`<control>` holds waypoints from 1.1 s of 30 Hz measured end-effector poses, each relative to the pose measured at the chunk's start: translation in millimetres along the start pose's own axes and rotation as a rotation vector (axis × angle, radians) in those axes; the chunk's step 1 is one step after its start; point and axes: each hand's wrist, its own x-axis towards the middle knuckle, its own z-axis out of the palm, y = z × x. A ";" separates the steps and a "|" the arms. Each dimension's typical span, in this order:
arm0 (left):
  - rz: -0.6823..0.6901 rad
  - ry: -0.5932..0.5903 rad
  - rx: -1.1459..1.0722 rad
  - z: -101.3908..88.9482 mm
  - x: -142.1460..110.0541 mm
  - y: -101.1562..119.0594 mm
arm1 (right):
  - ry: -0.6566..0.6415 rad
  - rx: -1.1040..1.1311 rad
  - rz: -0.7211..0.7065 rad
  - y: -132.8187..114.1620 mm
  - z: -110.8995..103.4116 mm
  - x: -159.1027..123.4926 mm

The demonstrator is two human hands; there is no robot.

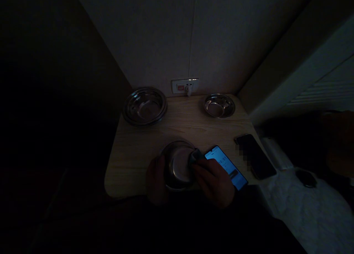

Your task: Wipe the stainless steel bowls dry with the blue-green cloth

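In dim light, a shiny metal bowl [181, 165] is tilted over the near part of a small wooden table [129, 154], its rounded outside towards me. My left hand [157, 180] grips the bowl's left side. On its right side, my right hand [214, 180] pinches a bluish-green cloth [195, 155] against the metal. The fingertips of both hands are partly lost in shadow. Just beyond my right hand lies a phone [221, 159] with a lit blue-white screen, partly covered by that hand.
Stacked metal bowls [145, 107] stand at the back left and a smaller metal bowl [219, 106] at the back right. A dark phone [256, 156] lies by the right edge. A wall socket [184, 86] holds a plug. A dark oval object [306, 178] rests on white bedding [312, 209].
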 end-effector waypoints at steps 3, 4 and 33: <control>-0.090 0.018 -0.017 1.8 0.5 -5.2 | 0.005 0.007 -0.001 -2.0 0.6 -1.4; -0.109 0.018 -0.030 2.2 1.4 -8.5 | 0.007 0.010 -0.003 -2.3 0.7 -2.2; -0.079 0.035 -0.140 -0.1 6.1 -35.0 | -0.063 -0.158 -0.093 -24.9 16.6 12.6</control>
